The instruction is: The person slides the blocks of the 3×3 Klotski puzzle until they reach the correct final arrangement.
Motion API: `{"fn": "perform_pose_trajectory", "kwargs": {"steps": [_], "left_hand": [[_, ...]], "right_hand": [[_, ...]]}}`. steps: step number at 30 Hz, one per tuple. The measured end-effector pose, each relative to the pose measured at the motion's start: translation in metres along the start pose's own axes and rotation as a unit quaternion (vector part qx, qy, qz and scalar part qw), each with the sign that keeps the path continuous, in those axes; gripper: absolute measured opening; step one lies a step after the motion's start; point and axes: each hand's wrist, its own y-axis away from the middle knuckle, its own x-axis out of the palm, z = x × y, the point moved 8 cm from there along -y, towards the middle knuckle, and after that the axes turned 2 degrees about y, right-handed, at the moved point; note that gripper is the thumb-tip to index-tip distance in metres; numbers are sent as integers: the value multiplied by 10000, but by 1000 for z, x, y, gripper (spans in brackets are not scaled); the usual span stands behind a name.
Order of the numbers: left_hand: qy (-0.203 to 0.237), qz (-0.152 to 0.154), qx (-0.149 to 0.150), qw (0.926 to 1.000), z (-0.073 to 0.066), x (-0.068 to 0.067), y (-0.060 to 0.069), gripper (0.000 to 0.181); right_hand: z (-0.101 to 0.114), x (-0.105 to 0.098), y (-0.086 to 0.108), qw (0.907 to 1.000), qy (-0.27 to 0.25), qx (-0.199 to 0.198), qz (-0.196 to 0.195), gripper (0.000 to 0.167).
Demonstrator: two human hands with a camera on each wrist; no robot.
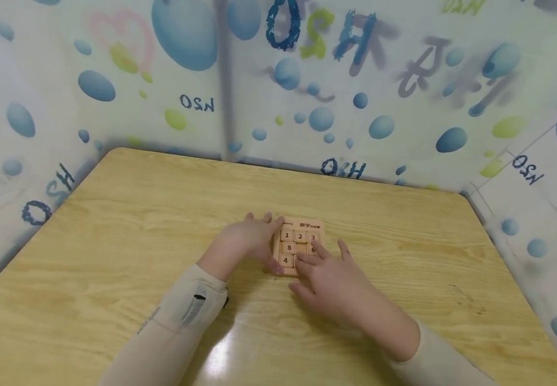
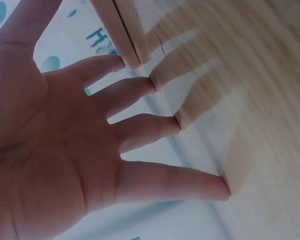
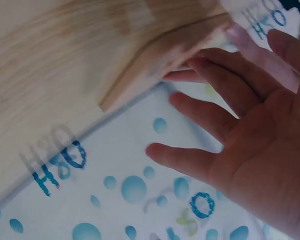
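Note:
A small wooden number slide puzzle (image 1: 291,221) lies flat on the table. Its top row reads 1, 2, 3; the middle row has 8, a gap and 6; 4 sits at lower left. My left hand (image 1: 246,241) spans its left side, thumb at the lower corner and index fingertip at the upper one. In the left wrist view, the other fingers (image 2: 145,130) are straight and spread, tips on the table. My right hand (image 1: 336,281) hovers over the lower right part, fingers extended, one fingertip at the bottom middle tile. It hides the bottom right tiles.
The wooden table (image 1: 138,214) reaches back to a wall (image 1: 394,32) covered in blue and green drops and lettering. Walls also stand at its left and right. Light glares off the tabletop near the left forearm.

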Motion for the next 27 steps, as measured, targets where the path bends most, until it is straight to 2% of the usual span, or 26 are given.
{"fn": "perform_pose_trajectory", "kwargs": {"steps": [4, 8, 11, 14, 23, 27], "left_hand": [[-63, -47, -10, 10000, -3, -4, 1, 124], [-54, -36, 1, 10000, -4, -5, 2, 123], [20, -13, -3, 10000, -5, -4, 3, 122], [50, 10, -7, 10000, -5, -3, 3, 122], [-31, -36, 41, 10000, -5, -5, 2, 123], [-33, -17, 22, 10000, -5, -4, 1, 123]], "right_hand": [[-1, -2, 9, 9999, 10, 128, 94, 56], [-6, -4, 2, 9997, -6, 204, -137, 57], [-11, -2, -5, 9995, -10, 293, -143, 59], [-10, 1, -6, 9997, -16, 224, -115, 60], [3, 1, -10, 9984, -321, -24, -456, 57], [4, 0, -5, 9988, -271, 46, -410, 58]]}}
